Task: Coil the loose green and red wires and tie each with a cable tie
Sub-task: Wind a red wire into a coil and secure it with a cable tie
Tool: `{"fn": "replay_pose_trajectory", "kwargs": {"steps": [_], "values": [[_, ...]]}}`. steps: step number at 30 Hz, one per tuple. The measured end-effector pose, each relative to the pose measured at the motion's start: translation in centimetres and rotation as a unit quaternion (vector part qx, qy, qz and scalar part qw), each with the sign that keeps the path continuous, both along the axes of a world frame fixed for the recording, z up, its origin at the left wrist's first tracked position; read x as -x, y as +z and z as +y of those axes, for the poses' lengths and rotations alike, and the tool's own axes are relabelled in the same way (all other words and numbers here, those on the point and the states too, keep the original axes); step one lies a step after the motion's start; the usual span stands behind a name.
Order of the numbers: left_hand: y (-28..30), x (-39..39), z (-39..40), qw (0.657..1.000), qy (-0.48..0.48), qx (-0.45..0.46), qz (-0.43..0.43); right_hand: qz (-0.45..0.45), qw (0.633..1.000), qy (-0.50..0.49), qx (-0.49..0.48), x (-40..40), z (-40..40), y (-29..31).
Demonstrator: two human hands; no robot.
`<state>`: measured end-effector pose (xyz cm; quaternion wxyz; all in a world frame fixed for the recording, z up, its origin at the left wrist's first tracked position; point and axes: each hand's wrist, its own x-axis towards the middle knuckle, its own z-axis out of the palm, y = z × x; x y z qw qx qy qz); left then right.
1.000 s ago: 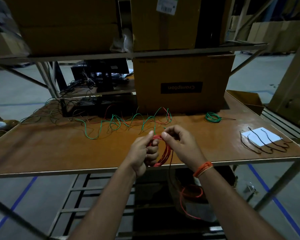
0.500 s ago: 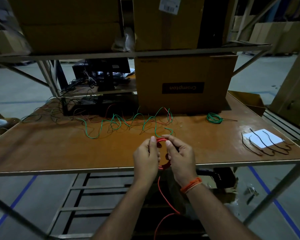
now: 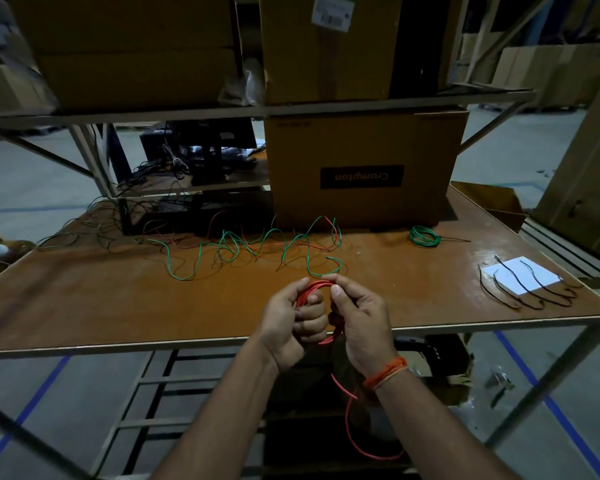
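A brown wooden table [image 3: 118, 306] on a metal frame fills the middle of the dim view, its near edge running left to right just under the hands. The grey floor [image 3: 49, 393] below carries blue tape lines. Above the far side, a metal shelf [image 3: 222, 110] holds large cardboard boxes, and a carton [image 3: 361, 168] printed upside down with a brand name stands on the table's far edge. More boxes stand far right in the room.

The left hand [image 3: 288, 320] curls round a small red wire coil [image 3: 310, 289], fingers closed through its loop and thumb on the top. The right hand [image 3: 357, 317] pinches the top of the same coil between thumb and forefinger, close against the left. The coil stands on edge above the near edge of the table, its top arching left to right between the thumbs. Its loose tail [image 3: 352, 424] drops from under the hands, past an orange wrist thread [image 3: 385, 372], and hangs below the table, looping toward the right.

Loose green wire [image 3: 222, 247] snakes left to right across the far middle of the table, with thin red strands mixed in. A coiled green wire [image 3: 424, 236] lies flat far right, near the carton. On the right edge, black cable ties [image 3: 520, 289] lie side by side, partly on a white paper sheet [image 3: 523, 277], their long axes running from far-left to near-right.
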<state>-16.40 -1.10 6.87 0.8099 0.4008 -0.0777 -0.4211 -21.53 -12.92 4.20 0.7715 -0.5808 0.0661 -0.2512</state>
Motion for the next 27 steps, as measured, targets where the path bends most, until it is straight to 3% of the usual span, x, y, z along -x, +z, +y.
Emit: {"fn": "replay_pose_trajectory", "kwargs": {"steps": [6,12,19,21,25,27], "values": [[0.2,-0.6,-0.4,0.997,0.026,0.036,0.070,0.026,0.996,0.003,0.087,-0.1,-0.9,0.6],[1.0,-1.6,-0.1,0.982,0.137,0.045,0.123,0.076,0.986,0.067,0.135,0.5,-2.4,0.9],[2.0,-4.9,1.3,0.957,0.251,0.045,0.135,0.175,0.927,0.159,0.290,3.5,-3.8,-1.2],[2.1,-5.0,1.1,0.962,0.246,0.026,0.119,0.170,0.918,0.123,0.337,3.8,-3.4,-1.1],[2.0,-4.0,0.1,0.976,0.202,-0.007,0.080,0.100,0.899,-0.047,0.425,2.6,-2.8,-0.7],[2.0,-3.5,-0.3,0.985,0.159,-0.009,0.066,0.105,0.904,-0.047,0.411,1.8,-2.7,-0.5]]}}
